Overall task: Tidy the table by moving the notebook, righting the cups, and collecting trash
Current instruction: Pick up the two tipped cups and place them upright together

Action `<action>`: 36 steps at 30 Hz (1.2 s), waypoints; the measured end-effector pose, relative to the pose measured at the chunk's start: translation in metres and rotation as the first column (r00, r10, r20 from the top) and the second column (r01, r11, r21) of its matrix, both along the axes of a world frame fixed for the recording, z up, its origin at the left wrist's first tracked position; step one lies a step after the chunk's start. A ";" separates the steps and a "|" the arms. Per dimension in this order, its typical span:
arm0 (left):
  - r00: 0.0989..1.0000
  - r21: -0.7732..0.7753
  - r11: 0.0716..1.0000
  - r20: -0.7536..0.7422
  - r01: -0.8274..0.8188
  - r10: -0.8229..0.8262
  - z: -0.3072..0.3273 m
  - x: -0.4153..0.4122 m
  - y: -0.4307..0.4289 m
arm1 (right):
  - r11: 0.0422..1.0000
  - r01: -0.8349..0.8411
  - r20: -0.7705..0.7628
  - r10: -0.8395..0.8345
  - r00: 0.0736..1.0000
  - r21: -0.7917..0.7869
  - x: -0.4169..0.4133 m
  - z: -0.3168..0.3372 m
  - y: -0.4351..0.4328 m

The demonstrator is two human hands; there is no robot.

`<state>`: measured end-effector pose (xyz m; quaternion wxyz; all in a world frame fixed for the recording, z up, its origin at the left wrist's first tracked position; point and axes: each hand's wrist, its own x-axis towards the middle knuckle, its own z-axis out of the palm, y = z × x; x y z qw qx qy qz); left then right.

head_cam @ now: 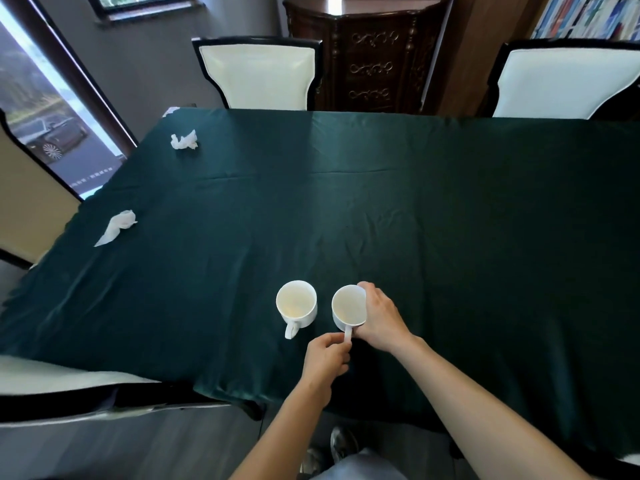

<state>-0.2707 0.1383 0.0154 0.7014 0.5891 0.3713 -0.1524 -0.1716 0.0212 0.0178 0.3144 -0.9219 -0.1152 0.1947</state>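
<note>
Two white cups stand upright side by side near the front edge of the table. The left cup (296, 304) is free, its handle pointing toward me. The right cup (348, 305) is held by both hands: my right hand (380, 317) wraps its right side, and my left hand (327, 355) pinches its handle from below. Two crumpled white tissues lie on the cloth, one at the far left corner (184, 140) and one at the left edge (117, 226). No notebook is in view.
The table is covered by a dark green cloth (415, 202). Two white-backed chairs (259, 72) stand at its far side, another chair (62, 382) at the near left. A dark wooden cabinet (370, 53) stands behind.
</note>
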 end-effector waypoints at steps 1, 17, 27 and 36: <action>1.000 -0.002 1.000 0.001 -0.007 0.007 0.000 0.000 0.001 | 1.000 -0.005 0.002 0.005 1.000 -0.001 0.000 -0.002 0.000; 0.947 0.214 0.922 0.102 -0.321 0.306 -0.020 -0.049 0.065 | 0.778 0.486 -0.146 -0.469 0.871 0.398 -0.079 -0.043 -0.003; 0.970 0.208 0.953 0.150 -0.219 0.190 -0.023 -0.032 0.089 | 0.642 0.632 -0.269 -0.577 0.771 0.434 -0.094 -0.044 0.035; 0.989 0.114 0.993 0.146 -0.030 0.013 -0.026 -0.017 0.105 | 0.530 0.729 -0.360 -0.640 0.679 0.433 -0.092 -0.049 0.058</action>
